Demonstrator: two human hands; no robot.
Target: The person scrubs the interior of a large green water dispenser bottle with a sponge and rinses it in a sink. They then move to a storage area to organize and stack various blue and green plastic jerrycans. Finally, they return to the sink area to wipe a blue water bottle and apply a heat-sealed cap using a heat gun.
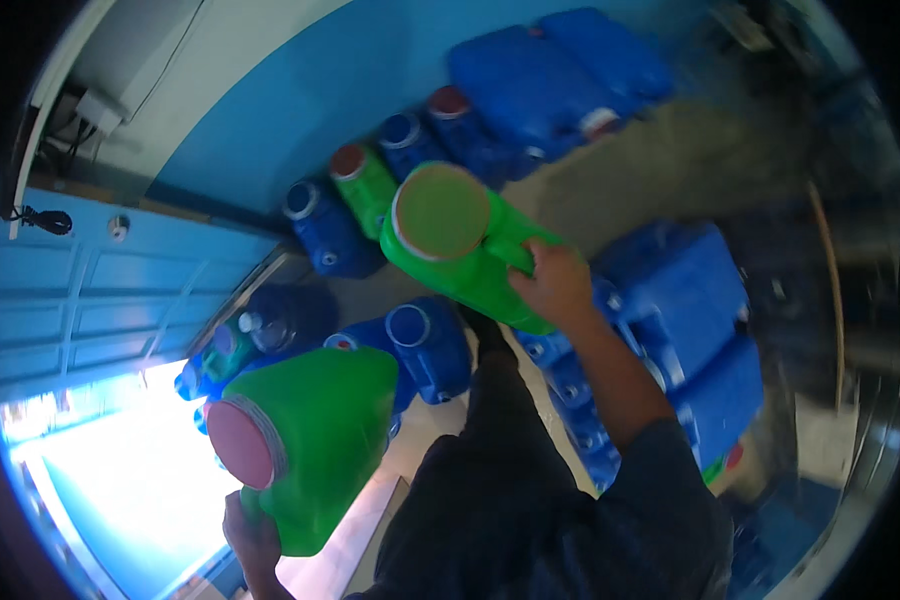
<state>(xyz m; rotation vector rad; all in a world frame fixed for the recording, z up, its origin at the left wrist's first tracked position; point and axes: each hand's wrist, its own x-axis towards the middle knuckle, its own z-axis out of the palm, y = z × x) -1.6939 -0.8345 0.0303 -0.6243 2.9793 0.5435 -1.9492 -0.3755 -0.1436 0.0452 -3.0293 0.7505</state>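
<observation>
Two green plastic water jugs are up in my hands. My left hand (253, 529), at the lower left, grips the handle of one green jug (337, 435); it is tilted, its pink round cap facing left. Ahead of my body, my right hand (555, 281) is closed around the handle of another green jug (457, 281), whose wide pale-rimmed cap faces up towards me. Just below that jug, a blue jug (439, 356) with a blue cap stands on the floor by my leg. Fingers on the far side of both handles are partly hidden.
Along the blue wall (307, 97) stand a blue jug (337, 232), a green jug (367, 187) and several larger blue containers (525, 86). More blue containers (667, 300) are stacked at the right. A bright doorway (135, 465) opens at the left, beside a blue panelled door (112, 300).
</observation>
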